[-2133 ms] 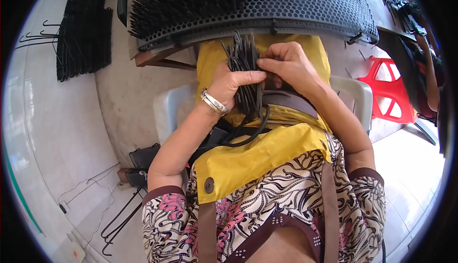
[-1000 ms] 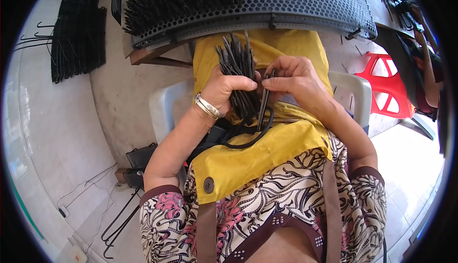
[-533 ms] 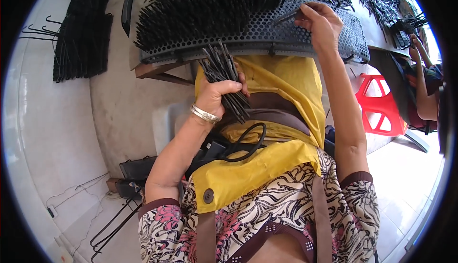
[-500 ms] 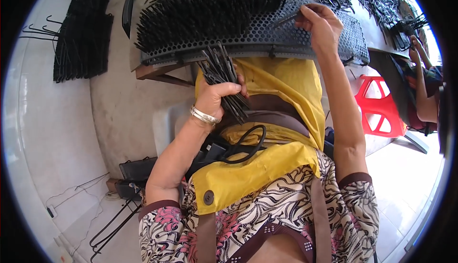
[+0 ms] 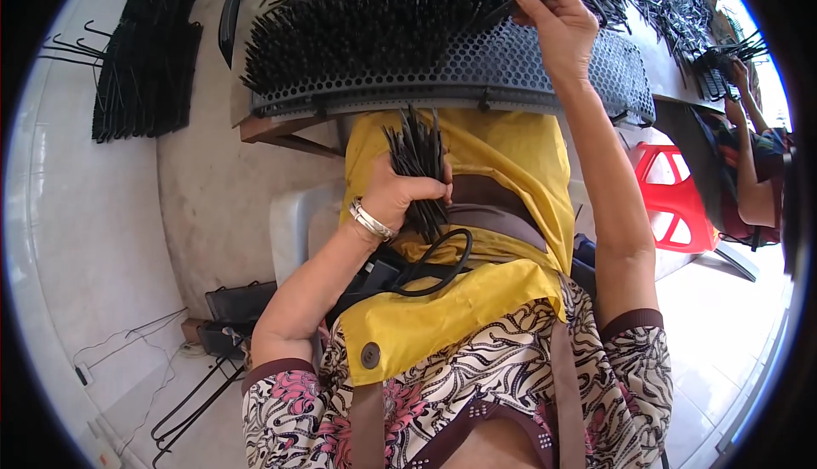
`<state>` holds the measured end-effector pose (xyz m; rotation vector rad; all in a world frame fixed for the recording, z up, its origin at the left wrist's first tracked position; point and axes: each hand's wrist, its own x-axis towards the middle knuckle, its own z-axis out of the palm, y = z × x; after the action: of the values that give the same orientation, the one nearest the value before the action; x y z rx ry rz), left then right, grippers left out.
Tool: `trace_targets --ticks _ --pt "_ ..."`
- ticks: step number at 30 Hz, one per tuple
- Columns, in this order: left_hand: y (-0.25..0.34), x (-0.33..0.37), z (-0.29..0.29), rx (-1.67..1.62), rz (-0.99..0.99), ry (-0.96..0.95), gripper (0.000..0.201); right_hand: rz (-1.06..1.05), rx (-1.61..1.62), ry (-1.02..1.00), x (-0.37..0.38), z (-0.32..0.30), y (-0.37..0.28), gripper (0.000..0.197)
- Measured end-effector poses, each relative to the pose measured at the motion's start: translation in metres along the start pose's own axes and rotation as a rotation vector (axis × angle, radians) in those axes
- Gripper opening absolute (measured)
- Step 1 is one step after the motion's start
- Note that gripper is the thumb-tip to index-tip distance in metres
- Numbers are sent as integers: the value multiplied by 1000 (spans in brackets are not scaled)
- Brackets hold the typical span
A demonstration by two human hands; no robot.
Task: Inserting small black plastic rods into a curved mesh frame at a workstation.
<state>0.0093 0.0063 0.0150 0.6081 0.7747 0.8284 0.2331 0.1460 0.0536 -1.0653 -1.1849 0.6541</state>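
Note:
My left hand (image 5: 398, 197), with a silver bangle at the wrist, is wrapped round a bundle of thin black strips (image 5: 417, 150). It is above my lap, in front of the long perforated metal rack (image 5: 502, 65). Slender black pieces stand upright and close together in the rack's left and middle part (image 5: 357, 39). My right hand (image 5: 563, 33) is over the rack, just right of that dense patch. Its thumb and fingers pinch a dark strip (image 5: 498, 16) that points left toward the standing pieces; its far end blends in with them.
A pile of loose black strips (image 5: 655, 9) covers the table behind the rack. A yellow apron (image 5: 511, 141) lies over my lap, with a black cable loop (image 5: 468, 256) on it. At right are a red stool (image 5: 681, 197) and another person's arm (image 5: 749, 163). Black hooked rods hang at left.
My right hand has moved up and left with its strip, from over the bare holes to the edge of the standing pieces. My left hand has come lower and right with the bundle.

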Motion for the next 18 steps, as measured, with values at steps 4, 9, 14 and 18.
trace_targets --ticks 4,9,14,18 --pt "1 -1 2 8 -11 -9 35 -37 -132 -80 1 4 2 14" --pt "1 -1 1 23 -26 1 37 -196 -402 -255 8 14 -16 13" --pt "-2 -1 -6 34 -46 -42 44 -110 -374 -369 10 20 -40 9" --pt "-4 1 -6 26 -56 -51 45 -345 -631 -288 7 20 -15 16"
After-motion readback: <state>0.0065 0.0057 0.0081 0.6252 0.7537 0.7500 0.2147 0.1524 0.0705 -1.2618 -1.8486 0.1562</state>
